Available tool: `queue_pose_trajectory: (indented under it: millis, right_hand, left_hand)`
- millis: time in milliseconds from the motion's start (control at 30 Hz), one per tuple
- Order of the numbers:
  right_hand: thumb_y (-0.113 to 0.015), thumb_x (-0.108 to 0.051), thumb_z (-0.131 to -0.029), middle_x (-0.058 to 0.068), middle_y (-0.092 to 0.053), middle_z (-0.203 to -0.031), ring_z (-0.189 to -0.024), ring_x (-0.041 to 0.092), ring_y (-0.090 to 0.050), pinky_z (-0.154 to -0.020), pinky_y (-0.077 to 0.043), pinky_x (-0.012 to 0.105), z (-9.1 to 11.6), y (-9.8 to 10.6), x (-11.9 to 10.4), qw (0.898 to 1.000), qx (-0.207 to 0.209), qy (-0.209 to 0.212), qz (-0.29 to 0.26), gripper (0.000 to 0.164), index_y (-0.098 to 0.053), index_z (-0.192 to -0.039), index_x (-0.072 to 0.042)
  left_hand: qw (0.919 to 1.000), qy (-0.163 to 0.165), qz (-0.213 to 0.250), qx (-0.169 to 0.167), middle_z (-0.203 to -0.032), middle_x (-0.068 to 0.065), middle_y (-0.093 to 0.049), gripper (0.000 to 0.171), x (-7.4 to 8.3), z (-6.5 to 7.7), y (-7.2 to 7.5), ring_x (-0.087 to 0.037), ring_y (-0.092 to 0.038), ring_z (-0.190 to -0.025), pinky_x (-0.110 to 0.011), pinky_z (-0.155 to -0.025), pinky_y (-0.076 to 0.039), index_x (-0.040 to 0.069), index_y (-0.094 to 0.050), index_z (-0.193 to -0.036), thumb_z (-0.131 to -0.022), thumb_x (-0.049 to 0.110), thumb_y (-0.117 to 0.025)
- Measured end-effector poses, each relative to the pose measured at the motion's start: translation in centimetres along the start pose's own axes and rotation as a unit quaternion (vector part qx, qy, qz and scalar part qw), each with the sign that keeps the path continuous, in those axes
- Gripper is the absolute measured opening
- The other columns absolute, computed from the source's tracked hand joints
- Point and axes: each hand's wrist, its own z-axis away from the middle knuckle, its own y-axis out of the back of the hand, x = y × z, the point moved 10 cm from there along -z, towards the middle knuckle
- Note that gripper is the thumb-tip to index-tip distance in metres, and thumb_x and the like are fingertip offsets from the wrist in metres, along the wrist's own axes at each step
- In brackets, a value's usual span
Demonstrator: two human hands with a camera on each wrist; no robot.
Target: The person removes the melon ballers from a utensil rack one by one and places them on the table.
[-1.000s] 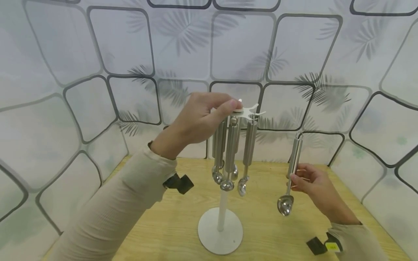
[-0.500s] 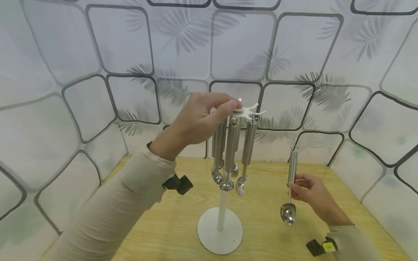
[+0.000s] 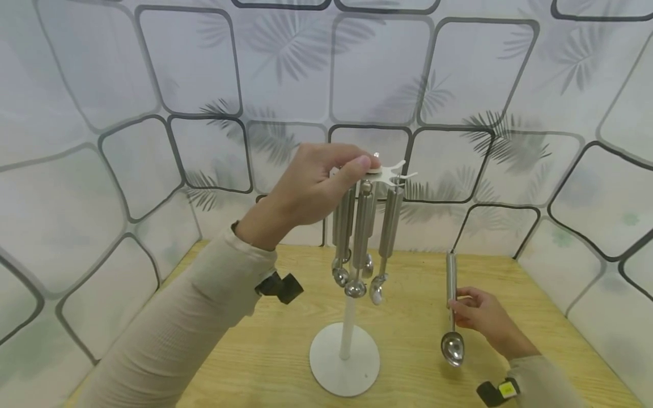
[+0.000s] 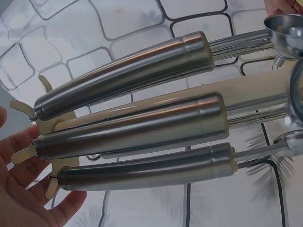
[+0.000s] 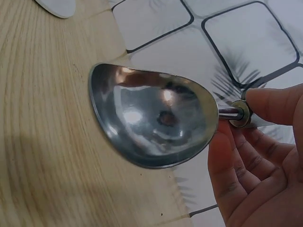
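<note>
My left hand (image 3: 318, 187) holds the top of a white utensil stand (image 3: 344, 368), thumb and fingers at the hub of its hooked crown (image 3: 391, 174). Several steel utensils with tube handles (image 3: 363, 226) hang from the hooks, their small bowls pointing down. The left wrist view shows the fingers (image 4: 68, 208) behind the crown, beside the hanging handles. To the right, my right hand (image 3: 482, 317) pinches a steel ice cream scoop (image 3: 452, 348) where handle meets neck. Its handle points away from me, and its pointed bowl (image 5: 156, 118) faces the right wrist camera, close over the table.
A pale wood table (image 3: 265, 351) carries the stand on its round white base. Patterned cloth walls (image 3: 285, 68) enclose the table at the back and both sides. Black wrist straps with cameras (image 3: 279, 288) sit on both sleeves.
My right hand has lowered the scoop toward the table and toward me, tilting its handle from leaning right to nearly straight. My left hand stays on the stand; the hanging utensils sway slightly.
</note>
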Motion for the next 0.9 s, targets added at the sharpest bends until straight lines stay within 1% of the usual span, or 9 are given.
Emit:
queue_pose_trajectory:
  millis: [233,433,533,733,900]
  right_hand:
    - [-0.059,-0.011,-0.096,0.014,-0.065,-0.096,-0.077,0.019,-0.064,-0.073,-0.056,0.033,-0.1,-0.7,1.8,1.000,-0.004,-0.024,0.017,0.045,-0.042,-0.125,0.018]
    - [-0.058,-0.016,-0.097,0.019,-0.063,-0.101,-0.082,0.023,-0.063,-0.075,-0.055,0.035,-0.1,-1.1,2.7,0.998,-0.013,-0.039,0.040,0.050,-0.039,-0.128,0.018]
    - [-0.059,-0.017,-0.097,0.018,-0.063,-0.101,-0.082,0.024,-0.063,-0.075,-0.055,0.037,-0.1,-1.5,3.2,0.998,-0.014,-0.048,0.041,0.051,-0.039,-0.128,0.018]
    - [-0.059,-0.016,-0.096,0.015,-0.063,-0.094,-0.079,0.023,-0.061,-0.074,-0.055,0.037,-0.1,-2.3,4.2,0.997,-0.023,-0.059,0.045,0.047,-0.044,-0.124,0.017]
    - [-0.060,-0.016,-0.096,0.014,-0.061,-0.093,-0.079,0.022,-0.060,-0.074,-0.055,0.038,0.0,-2.5,4.8,0.996,-0.025,-0.072,0.051,0.047,-0.046,-0.123,0.018]
  left_hand:
    - [1.0000,0.003,-0.003,-0.001,-0.107,-0.009,-0.072,0.030,-0.1,0.0,0.0,-0.015,-0.065,-0.100,-0.029,-0.088,-0.048,0.000,-0.074,-0.103,-0.096,0.014,-0.048]
    - [1.0000,0.000,-0.007,0.000,-0.107,-0.009,-0.072,0.030,0.0,0.0,0.0,-0.015,-0.065,-0.100,-0.029,-0.088,-0.048,0.000,-0.074,-0.103,-0.096,0.014,-0.048]
    - [1.0000,-0.001,-0.009,0.002,-0.107,-0.009,-0.072,0.030,0.1,0.1,0.2,-0.015,-0.065,-0.100,-0.029,-0.088,-0.048,0.000,-0.074,-0.103,-0.096,0.014,-0.048]
    - [1.0000,-0.002,-0.006,0.002,-0.107,-0.010,-0.072,0.030,-0.1,0.1,0.3,-0.016,-0.066,-0.100,-0.030,-0.089,-0.048,-0.001,-0.073,-0.103,-0.096,0.013,-0.048]
    - [1.0000,-0.007,-0.005,0.002,-0.106,-0.010,-0.072,0.030,0.0,0.0,0.2,-0.016,-0.066,-0.100,-0.030,-0.088,-0.048,-0.001,-0.073,-0.103,-0.097,0.013,-0.047]
